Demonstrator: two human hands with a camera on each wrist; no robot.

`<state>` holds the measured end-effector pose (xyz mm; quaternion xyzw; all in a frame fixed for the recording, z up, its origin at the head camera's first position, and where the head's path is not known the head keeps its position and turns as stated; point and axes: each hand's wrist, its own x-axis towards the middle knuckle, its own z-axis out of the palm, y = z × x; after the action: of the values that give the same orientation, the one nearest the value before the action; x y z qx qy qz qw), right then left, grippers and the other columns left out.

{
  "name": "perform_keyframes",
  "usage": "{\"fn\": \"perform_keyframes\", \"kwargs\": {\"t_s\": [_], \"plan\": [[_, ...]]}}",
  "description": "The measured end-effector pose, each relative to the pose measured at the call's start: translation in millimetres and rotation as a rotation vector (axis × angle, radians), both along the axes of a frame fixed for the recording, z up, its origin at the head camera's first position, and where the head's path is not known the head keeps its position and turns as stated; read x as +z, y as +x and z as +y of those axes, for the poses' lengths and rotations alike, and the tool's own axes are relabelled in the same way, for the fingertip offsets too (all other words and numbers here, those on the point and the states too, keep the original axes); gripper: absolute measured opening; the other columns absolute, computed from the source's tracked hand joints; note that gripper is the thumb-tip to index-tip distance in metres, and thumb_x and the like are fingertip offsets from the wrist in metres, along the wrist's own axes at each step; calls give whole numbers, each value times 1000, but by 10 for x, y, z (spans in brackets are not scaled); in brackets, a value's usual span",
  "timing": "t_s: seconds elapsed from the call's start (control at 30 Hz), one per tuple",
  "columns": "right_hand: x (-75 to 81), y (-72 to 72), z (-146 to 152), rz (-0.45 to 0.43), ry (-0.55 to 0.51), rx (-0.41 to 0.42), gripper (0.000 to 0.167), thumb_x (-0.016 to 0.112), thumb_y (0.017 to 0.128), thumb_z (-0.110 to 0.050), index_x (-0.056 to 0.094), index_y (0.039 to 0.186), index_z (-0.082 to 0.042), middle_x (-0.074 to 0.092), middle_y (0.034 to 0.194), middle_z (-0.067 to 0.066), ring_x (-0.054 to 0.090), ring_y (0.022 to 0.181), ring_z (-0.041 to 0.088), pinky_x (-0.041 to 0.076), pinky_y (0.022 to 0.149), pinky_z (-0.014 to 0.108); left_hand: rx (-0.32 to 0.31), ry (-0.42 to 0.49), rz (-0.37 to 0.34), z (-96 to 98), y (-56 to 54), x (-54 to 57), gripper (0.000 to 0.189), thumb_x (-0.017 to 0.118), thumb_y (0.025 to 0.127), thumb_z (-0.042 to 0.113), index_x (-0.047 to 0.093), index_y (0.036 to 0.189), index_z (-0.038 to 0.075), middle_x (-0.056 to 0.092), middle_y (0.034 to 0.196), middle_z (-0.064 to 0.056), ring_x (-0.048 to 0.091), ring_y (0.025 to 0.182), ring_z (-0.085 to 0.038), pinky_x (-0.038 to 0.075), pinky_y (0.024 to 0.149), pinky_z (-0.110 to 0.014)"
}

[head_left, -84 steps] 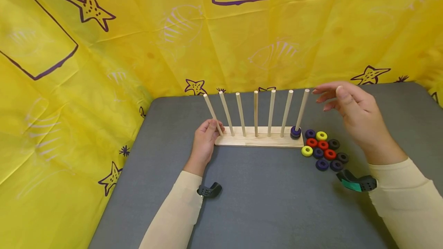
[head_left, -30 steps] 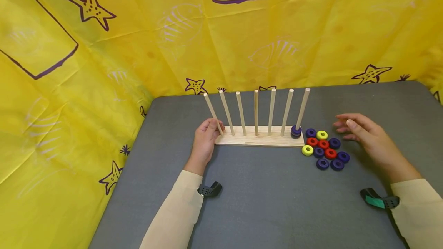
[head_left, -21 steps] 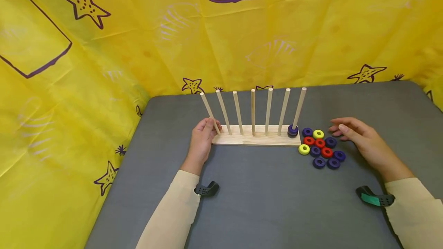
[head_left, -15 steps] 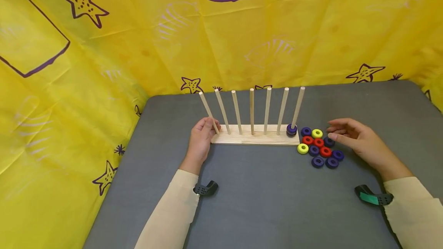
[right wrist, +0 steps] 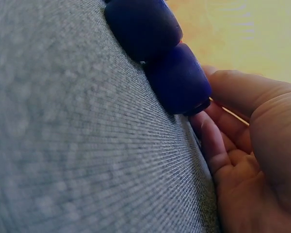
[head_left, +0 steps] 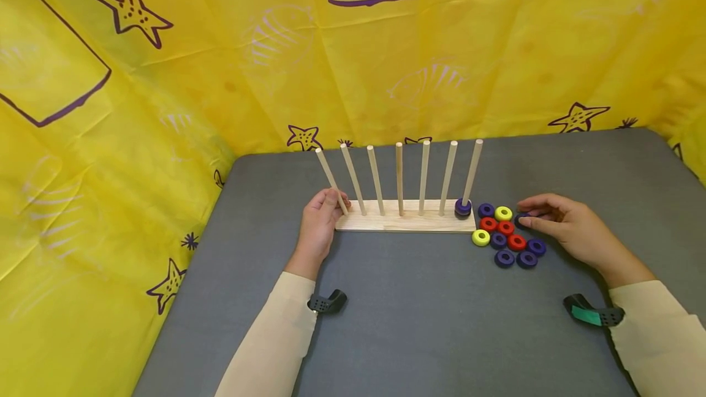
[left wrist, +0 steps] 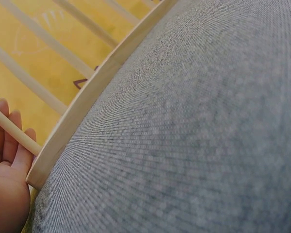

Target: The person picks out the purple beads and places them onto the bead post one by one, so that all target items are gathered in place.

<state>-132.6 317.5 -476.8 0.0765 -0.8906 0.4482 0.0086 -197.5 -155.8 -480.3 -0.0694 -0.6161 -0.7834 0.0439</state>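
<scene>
A wooden peg stand with a row of upright dowels stands on the table. Dark blue rings sit at the foot of its rightmost dowel. My left hand holds the stand's left end, its fingers around the first dowel. To the right of the stand lie loose rings: yellow, red and blue. At the far side of this cluster, my right hand pinches a blue ring between thumb and fingers, which partly hide it.
The grey table spreads in front of the stand. A yellow cloth with sea-creature drawings hangs behind and at the left. Each wrist wears a dark strap.
My right hand has come down from beside the top of the rightmost dowel to the loose rings, and its fingers have closed on a blue one. The left hand stays at the stand.
</scene>
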Motion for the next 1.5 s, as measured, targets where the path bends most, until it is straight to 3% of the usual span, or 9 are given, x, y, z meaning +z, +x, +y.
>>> {"fn": "perform_keyframes", "kwargs": {"t_s": [0.23,0.5,0.8,0.97,1.3,1.5], "plan": [[5,4,9,-2,-16,3,28,77,105,-10,72,130,1,69,123,20,64,91,8,51,76,15,-2,6,3,0,12,4,44,68,104,43,69,101,-1,66,99,-12,66,100,-27,54,95,-35],[-5,-2,16,-31,-3,13,32,79,102,-5,70,133,0,66,128,21,61,92,9,51,74,17,-1,-8,-3,-1,5,10,37,65,109,36,69,101,0,66,100,-12,66,101,-26,54,95,-35],[-14,-13,15,-20,41,26,34,81,101,-6,71,134,-2,65,132,20,57,100,-2,45,82,9,1,0,-3,2,-3,12,34,60,113,27,68,102,-4,67,100,-13,66,99,-24,54,95,-34],[-2,-2,5,-3,41,8,33,81,101,-9,72,132,-3,67,129,20,59,97,2,46,79,12,-5,-7,0,0,-7,5,40,60,113,30,66,104,-9,66,98,-14,65,98,-25,54,95,-34],[34,11,-11,27,35,-21,32,81,103,-14,72,132,-7,68,126,15,61,93,9,48,76,15,2,-5,-4,-2,-1,21,31,59,114,24,68,101,-3,67,99,-12,66,99,-24,54,94,-34],[18,16,0,54,16,-41,32,82,101,-8,73,131,-5,68,120,8,58,93,10,47,76,15,-5,1,-2,1,-2,12,36,63,111,32,69,102,-3,67,98,-11,66,98,-25,54,94,-34]]}}
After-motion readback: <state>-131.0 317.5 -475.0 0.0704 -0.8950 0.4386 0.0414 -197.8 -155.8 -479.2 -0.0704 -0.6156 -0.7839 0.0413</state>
